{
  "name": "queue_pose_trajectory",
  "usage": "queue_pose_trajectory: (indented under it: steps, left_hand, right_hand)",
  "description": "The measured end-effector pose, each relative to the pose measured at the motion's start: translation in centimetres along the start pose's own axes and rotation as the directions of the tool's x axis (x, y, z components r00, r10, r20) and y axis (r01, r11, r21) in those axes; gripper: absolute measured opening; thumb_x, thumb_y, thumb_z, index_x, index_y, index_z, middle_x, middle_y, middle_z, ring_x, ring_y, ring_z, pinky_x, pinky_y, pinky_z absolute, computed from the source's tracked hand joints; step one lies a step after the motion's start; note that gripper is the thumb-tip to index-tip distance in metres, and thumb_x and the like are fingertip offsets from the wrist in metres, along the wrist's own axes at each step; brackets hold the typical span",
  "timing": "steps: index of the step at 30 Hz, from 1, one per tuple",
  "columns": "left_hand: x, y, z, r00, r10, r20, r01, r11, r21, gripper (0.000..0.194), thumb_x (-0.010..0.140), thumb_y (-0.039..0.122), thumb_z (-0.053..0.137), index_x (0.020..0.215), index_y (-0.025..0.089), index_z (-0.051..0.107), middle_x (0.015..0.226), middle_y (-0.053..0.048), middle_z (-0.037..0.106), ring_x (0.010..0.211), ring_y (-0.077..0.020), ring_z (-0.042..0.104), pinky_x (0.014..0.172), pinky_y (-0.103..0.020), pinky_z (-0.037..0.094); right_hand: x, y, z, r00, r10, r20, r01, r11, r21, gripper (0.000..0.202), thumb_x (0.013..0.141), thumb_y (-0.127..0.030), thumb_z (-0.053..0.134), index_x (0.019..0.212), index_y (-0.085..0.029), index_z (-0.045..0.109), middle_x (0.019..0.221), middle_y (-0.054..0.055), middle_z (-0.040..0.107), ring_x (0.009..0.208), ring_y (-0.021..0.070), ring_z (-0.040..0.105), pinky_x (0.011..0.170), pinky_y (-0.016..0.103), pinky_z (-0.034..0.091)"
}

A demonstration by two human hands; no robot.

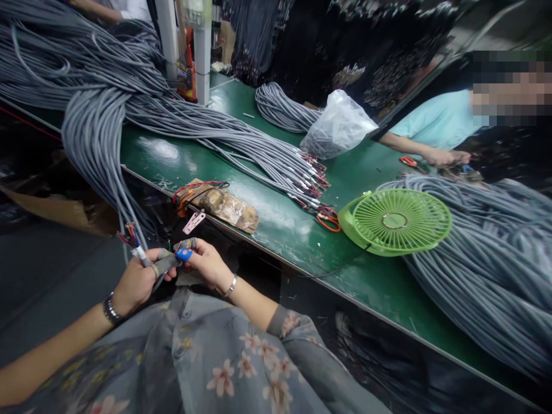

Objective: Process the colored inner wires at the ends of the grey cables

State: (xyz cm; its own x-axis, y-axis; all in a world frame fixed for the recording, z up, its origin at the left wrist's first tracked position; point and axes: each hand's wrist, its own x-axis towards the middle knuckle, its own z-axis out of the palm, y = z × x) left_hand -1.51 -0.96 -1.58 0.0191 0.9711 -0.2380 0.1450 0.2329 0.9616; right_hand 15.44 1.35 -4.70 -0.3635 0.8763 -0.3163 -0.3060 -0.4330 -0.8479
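My left hand [140, 280], with grey wraps on some fingers, is closed round a grey cable. That cable's white-banded end [138, 253] stands up beside the thumb, with thin coloured wires fanning out of it. My right hand [206, 261] is pinched near the left fingertips; its thumb has a blue cover [184, 254] and a finger is wrapped in grey. Small thin wires show between the two hands, but what exactly the right fingers hold is too small to tell. A thick bundle of grey cables [97, 126] hangs over the table edge beyond my left hand.
On the green table [293, 230] lie a taped block [226, 207], a pink clip [194, 222], orange-handled scissors [328, 219], a green fan [394, 221], a clear bag [338, 126] and long cable bundles [483, 247]. A person in light blue works across at the right.
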Motion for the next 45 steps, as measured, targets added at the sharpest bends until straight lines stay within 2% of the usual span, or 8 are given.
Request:
queue_pose_trajectory:
  steps: [10, 15, 23, 28, 35, 39, 42, 45]
  left_hand:
    - [0.0, -0.1, -0.2, 1.000, -0.012, -0.026, 0.012, 1.000, -0.015, 0.040, 0.061, 0.059, 0.095, 0.059, 0.024, 0.075, 0.058, -0.006, 0.077, 0.053, -0.0206, 0.067, 0.054, -0.030, 0.055]
    - [-0.1, -0.2, -0.2, 0.999, -0.006, 0.034, 0.005, 1.000, 0.008, 0.037, 0.062, 0.057, 0.095, 0.059, 0.025, 0.076, 0.057, -0.006, 0.076, 0.053, -0.0204, 0.067, 0.054, -0.030, 0.053]
    - [-0.2, 0.4, -0.1, 0.997, -0.065, -0.043, 0.059, 0.989, -0.136, 0.030, 0.055, 0.046, 0.094, 0.060, 0.024, 0.074, 0.055, -0.003, 0.072, 0.053, -0.0193, 0.064, 0.055, -0.030, 0.053]
    - [-0.3, 0.7, 0.4, 0.992, -0.061, -0.114, 0.041, 0.984, -0.174, 0.032, 0.051, 0.048, 0.094, 0.057, 0.024, 0.073, 0.054, -0.004, 0.075, 0.051, -0.0179, 0.063, 0.052, -0.028, 0.050]
    - [0.0, 0.8, 0.9, 0.968, -0.136, -0.212, 0.077, 0.961, -0.265, 0.041, 0.040, 0.050, 0.099, 0.056, 0.024, 0.073, 0.050, -0.003, 0.072, 0.048, -0.0165, 0.062, 0.049, -0.026, 0.049]
    - [0.2, 0.6, 0.6, 0.973, -0.107, -0.203, 0.046, 0.959, -0.281, 0.037, 0.043, 0.045, 0.099, 0.056, 0.023, 0.072, 0.050, -0.002, 0.071, 0.047, -0.0151, 0.059, 0.046, -0.024, 0.045]
    - [0.2, 0.6, 0.4, 0.980, -0.093, -0.174, 0.040, 0.958, -0.284, 0.034, 0.045, 0.042, 0.099, 0.056, 0.023, 0.073, 0.050, -0.002, 0.071, 0.047, -0.0148, 0.058, 0.046, -0.024, 0.045]
    - [0.0, 0.7, 0.3, 0.987, -0.094, -0.132, 0.052, 0.957, -0.286, 0.033, 0.046, 0.041, 0.099, 0.057, 0.023, 0.075, 0.049, -0.001, 0.068, 0.046, -0.0155, 0.059, 0.046, -0.025, 0.047]
  right_hand:
    - [0.8, 0.7, 0.9, 0.991, -0.103, -0.088, 0.100, 0.994, -0.036, 0.056, 0.067, -0.061, 0.106, 0.074, -0.024, 0.064, 0.066, -0.005, 0.064, 0.060, 0.0127, 0.056, 0.058, 0.027, 0.051]
    - [0.7, 0.8, 1.1, 0.990, -0.118, -0.077, 0.116, 0.993, -0.029, 0.056, 0.066, -0.061, 0.106, 0.074, -0.023, 0.065, 0.065, -0.005, 0.063, 0.060, 0.0119, 0.054, 0.059, 0.026, 0.049]
    - [0.5, 0.1, 0.8, 0.995, -0.090, -0.044, 0.086, 0.993, -0.081, 0.051, 0.069, -0.052, 0.107, 0.076, -0.023, 0.066, 0.068, -0.004, 0.064, 0.063, 0.0134, 0.056, 0.061, 0.027, 0.048]
    - [0.3, 0.4, 0.9, 0.992, -0.104, -0.071, 0.095, 0.989, -0.114, 0.054, 0.070, -0.056, 0.106, 0.074, -0.023, 0.063, 0.064, -0.005, 0.061, 0.059, 0.0125, 0.054, 0.057, 0.026, 0.047]
    - [-0.1, 0.6, 1.2, 0.989, -0.125, -0.080, 0.116, 0.987, -0.115, 0.069, 0.055, -0.070, 0.106, 0.070, -0.025, 0.056, 0.059, -0.009, 0.055, 0.057, 0.0107, 0.046, 0.055, 0.026, 0.041]
    - [-0.6, 0.4, 1.2, 0.991, -0.128, 0.031, 0.131, 0.983, -0.130, 0.073, 0.050, -0.074, 0.106, 0.068, -0.025, 0.055, 0.063, -0.009, 0.054, 0.062, 0.0103, 0.044, 0.058, 0.026, 0.039]
    - [-0.8, 0.3, 0.5, 0.989, -0.106, 0.107, 0.124, 0.977, -0.176, 0.073, 0.055, -0.079, 0.102, 0.065, -0.024, 0.055, 0.060, -0.009, 0.051, 0.060, 0.0097, 0.042, 0.057, 0.026, 0.037]
    - [-0.4, 0.0, -0.2, 0.992, -0.121, 0.036, 0.126, 0.975, -0.183, 0.070, 0.064, -0.081, 0.097, 0.066, -0.024, 0.056, 0.059, -0.008, 0.052, 0.058, 0.0104, 0.044, 0.056, 0.026, 0.039]
